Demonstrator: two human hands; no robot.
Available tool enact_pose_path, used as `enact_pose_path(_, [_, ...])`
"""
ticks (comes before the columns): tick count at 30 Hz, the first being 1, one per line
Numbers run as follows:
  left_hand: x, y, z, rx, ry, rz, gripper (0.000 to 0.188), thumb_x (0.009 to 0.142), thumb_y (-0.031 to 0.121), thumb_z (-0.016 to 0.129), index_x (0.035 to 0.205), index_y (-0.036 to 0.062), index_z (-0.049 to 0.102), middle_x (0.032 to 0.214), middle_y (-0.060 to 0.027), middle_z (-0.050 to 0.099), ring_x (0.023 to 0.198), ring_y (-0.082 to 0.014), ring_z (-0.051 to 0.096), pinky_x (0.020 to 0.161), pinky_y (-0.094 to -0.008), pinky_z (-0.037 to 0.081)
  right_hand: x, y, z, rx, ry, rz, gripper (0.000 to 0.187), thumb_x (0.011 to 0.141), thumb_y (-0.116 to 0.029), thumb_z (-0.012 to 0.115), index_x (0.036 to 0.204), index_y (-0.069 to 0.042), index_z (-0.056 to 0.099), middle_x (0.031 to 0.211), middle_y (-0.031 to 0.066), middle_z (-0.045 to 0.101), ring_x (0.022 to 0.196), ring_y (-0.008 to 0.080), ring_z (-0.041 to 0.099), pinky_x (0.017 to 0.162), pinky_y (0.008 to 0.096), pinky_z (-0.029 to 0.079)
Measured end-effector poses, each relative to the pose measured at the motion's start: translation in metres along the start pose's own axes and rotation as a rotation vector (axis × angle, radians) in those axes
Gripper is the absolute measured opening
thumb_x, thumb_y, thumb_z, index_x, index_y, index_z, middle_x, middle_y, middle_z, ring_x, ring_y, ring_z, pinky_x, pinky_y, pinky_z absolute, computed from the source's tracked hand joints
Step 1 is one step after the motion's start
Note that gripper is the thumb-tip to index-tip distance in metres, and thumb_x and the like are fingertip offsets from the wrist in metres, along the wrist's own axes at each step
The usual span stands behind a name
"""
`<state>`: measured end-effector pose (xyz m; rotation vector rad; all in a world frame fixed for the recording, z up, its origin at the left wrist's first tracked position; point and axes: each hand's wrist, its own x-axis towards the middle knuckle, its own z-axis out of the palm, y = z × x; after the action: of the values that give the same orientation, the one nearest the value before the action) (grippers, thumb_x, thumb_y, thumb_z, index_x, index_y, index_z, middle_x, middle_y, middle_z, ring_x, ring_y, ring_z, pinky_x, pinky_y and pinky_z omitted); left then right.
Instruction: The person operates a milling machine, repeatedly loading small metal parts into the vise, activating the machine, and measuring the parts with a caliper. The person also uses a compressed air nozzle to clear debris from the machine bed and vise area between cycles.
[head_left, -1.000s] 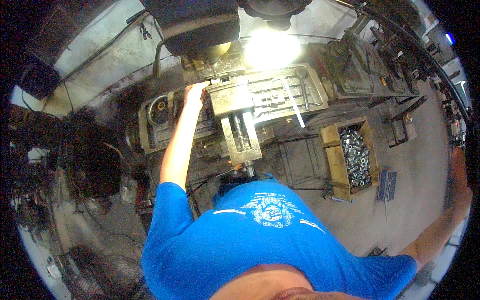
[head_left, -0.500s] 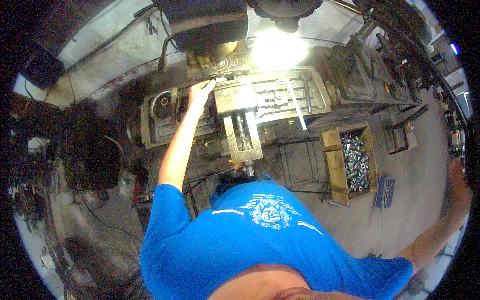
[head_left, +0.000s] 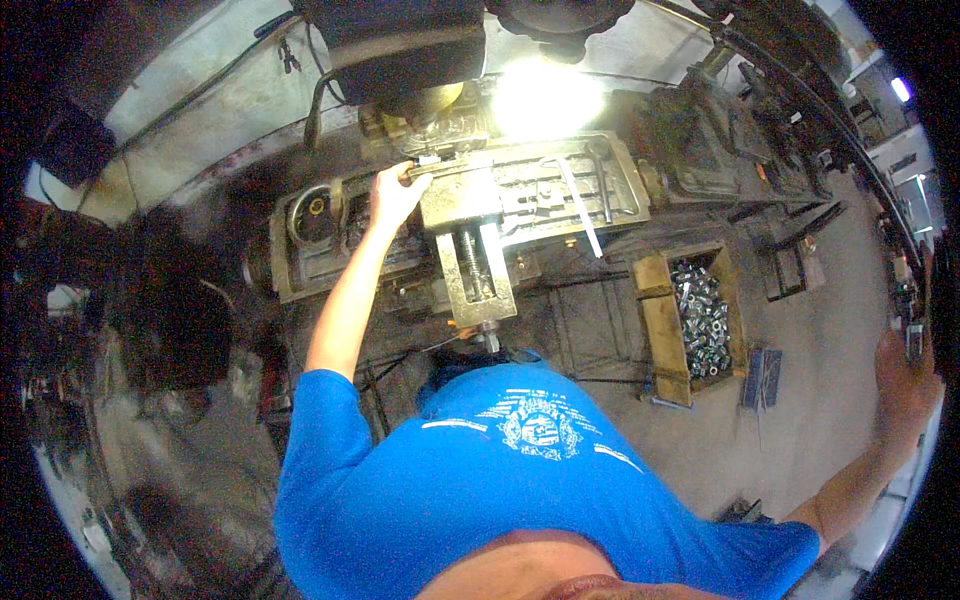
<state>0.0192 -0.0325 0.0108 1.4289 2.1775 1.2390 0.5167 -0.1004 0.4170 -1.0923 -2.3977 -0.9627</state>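
Note:
My left hand point(head_left: 396, 196) is at the left end of the jaws of a machine vise point(head_left: 460, 200). Its thumb and forefinger stand apart, with a gap between them and nothing clearly held there. A small bright piece point(head_left: 428, 160) lies right by the fingertips, at the jaws; its kind is too small to tell. The vise, with its long screw, is mounted on a slotted machine table point(head_left: 625, 205). My right hand point(head_left: 903, 372) is stretched far out to the right rim, dim and smeared, so its fingers and anything in them cannot be made out.
A wooden box point(head_left: 660, 330) full of metal nuts or similar parts stands right of the machine, beside a blue object point(head_left: 763, 378). A white bar point(head_left: 580, 205) and a wrench-like tool point(head_left: 602, 180) lie on the table. A bright lamp point(head_left: 548, 98) glares behind; a handwheel point(head_left: 318, 208) is left.
My left thumb has spread away from the forefinger at the vise jaws. My right hand has come slightly lower at the right rim. The whole view has shifted a little.

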Motion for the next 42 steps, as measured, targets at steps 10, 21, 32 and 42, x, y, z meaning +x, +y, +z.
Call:
enact_pose_path(10, [0.004,-0.006,0.007,-0.086,-0.013,-0.017,0.050,0.066,0.026,0.073,0.105,-0.0023,0.061,0.097,-0.0186,0.064,0.088,-0.0213,0.063,0.078,-0.0291,0.047,-0.024,0.009,0.000,-0.080,-0.193,0.105,0.066,0.061,0.010,0.046,0.125,-0.006,0.047,0.120,0.0113,0.054,0.109,0.0215,0.052,0.093,0.0325,0.040])
enact_pose_path(21, [0.002,-0.011,-0.003,-0.033,0.007,0.007,0.049,0.066,0.026,0.073,0.103,-0.0032,0.061,0.100,-0.0203,0.062,0.090,-0.0251,0.063,0.081,-0.0306,0.047,-0.061,-0.051,0.045,0.777,-0.454,0.362,0.075,0.049,0.004,0.054,0.124,-0.002,0.047,0.086,0.0069,0.056,0.069,0.0157,0.050,0.063,0.0265,0.043])
enact_pose_path(32, [0.002,-0.010,-0.003,-0.049,0.005,0.015,0.047,0.066,0.023,0.073,0.102,-0.0042,0.061,0.097,-0.0209,0.063,0.085,-0.0243,0.064,0.077,-0.0304,0.048,-0.062,-0.062,0.079,0.914,-0.539,0.497,0.047,0.060,0.014,0.046,0.102,-0.002,0.056,0.076,0.0030,0.055,0.067,0.0085,0.051,0.058,0.0210,0.041])
enact_pose_path(42, [0.014,-0.018,-0.005,-0.240,-0.162,0.087,0.035,0.076,0.003,0.065,0.107,-0.0098,0.056,0.105,-0.0152,0.061,0.094,-0.0185,0.058,0.086,-0.0291,0.044,-0.080,-0.082,0.119,1.017,-0.502,0.558,0.036,0.059,-0.003,0.056,0.095,0.000,0.053,0.065,0.0009,0.046,0.062,0.0082,0.043,0.053,0.0266,0.038])
